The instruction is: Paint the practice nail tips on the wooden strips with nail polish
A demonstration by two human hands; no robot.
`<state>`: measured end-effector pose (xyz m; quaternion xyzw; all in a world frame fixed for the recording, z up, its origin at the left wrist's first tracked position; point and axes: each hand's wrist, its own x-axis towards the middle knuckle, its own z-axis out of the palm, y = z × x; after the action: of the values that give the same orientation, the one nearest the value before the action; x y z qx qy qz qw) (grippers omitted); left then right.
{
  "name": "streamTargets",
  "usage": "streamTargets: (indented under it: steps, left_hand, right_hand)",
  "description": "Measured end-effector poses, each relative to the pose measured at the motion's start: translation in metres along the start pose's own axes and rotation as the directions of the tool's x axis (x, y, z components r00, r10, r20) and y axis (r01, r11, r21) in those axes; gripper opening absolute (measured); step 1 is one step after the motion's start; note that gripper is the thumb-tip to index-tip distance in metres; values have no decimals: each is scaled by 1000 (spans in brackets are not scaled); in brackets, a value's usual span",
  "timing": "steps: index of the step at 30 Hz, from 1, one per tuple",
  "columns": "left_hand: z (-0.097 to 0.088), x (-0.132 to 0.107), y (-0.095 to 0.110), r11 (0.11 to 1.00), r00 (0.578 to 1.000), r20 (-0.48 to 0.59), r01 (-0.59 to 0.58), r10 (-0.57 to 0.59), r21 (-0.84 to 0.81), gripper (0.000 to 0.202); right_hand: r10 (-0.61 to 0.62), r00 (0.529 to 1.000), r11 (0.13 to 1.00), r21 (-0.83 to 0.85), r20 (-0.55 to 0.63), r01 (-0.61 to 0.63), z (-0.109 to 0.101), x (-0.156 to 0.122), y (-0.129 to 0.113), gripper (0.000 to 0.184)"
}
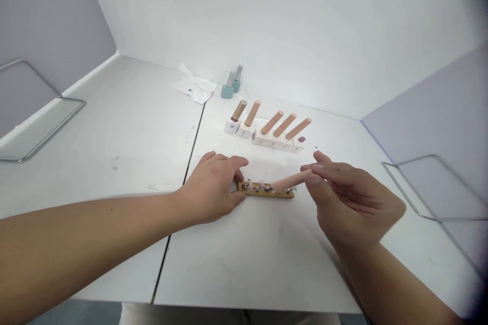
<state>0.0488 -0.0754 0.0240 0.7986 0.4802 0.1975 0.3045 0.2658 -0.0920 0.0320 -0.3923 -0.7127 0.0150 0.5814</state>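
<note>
While the left hand (213, 188) pinches the strip (280, 194) at one end, the right hand (351, 198), closed on a brush handle (293, 181), seems mid-painting, likely needing steady strokes next.

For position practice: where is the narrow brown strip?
In the head view, the strip lies just below centre, between the bare left hand and right hand.

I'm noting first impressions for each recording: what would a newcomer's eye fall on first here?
Probably the right hand, right of centre, holding a peach stick slanted over a narrow wooden strip, whose left end the left hand grips. Beyond them stands a row of white containers, most with tall peach caps; farther back are two teal bottles.
</note>
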Motion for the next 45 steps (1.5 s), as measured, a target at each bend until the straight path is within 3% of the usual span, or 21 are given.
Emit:
streamTargets:
  steps: [8, 14, 20, 27, 33, 39, 45]
  left_hand:
    - [0, 0, 0, 1000, 1000, -2, -21, 21, -1, 49]
    - [1, 0, -1, 1000, 1000, -7, -7, 7, 3, 50]
    - [0, 0, 0, 1000, 1000, -3, -27, 27, 5, 50]
    - [0, -1, 0, 1000, 1000, 3, -1, 1, -2, 52]
    - [0, -1, 0, 1000, 1000, 5, -25, 25, 10, 50]
    - [0, 0, 0, 1000, 1000, -1, -22, 22, 13, 49]
    - [0, 0, 1, 1000, 1000, 3, -11, 11, 2, 51]
  right_hand:
    - [-11, 993, 1000, 2, -117, 11, 5, 0, -1, 30]
    - [14, 999, 997, -69, -33, -16, 7, 0, -2, 28]
    - [-19, 999, 1000, -15, 27, 20, 2, -1, 1, 32]
    - [-42, 999, 999, 26, 18, 42, 1, 0, -2, 34]
    - [-67, 994, 998, -2, -85, 67, 4, 1, -2, 33]
    - [-20, 1000, 999, -30, -13, 20, 4, -1, 1, 34]
    - [-55, 998, 998, 16, 12, 55, 0, -1, 1, 38]
